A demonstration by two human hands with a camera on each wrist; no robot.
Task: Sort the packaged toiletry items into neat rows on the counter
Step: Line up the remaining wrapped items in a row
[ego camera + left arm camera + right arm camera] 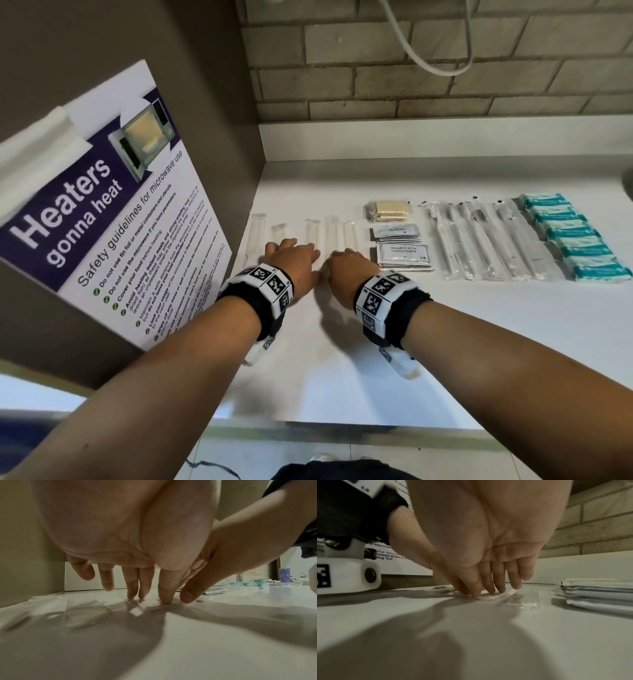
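Note:
On the white counter (479, 342) a row of several slim clear packets (331, 228) lies at the left. My left hand (291, 250) and right hand (346, 260) are palm down side by side at the near ends of these packets. In the left wrist view the straight left fingers (133, 593) press their tips on a clear packet (135, 612). The right wrist view has the right fingertips (491, 588) touching a white-ended packet (493, 596). To the right lie a beige packet (388, 209), stacked sachets (402, 253), wrapped toothbrushes (479, 236) and teal soap packs (575, 236).
A brown side panel with a microwave safety poster (102, 212) closes off the left. A brick wall (411, 85) with a hanging white cable (428, 51) stands behind. The counter's front edge (342, 423) runs below my wrists.

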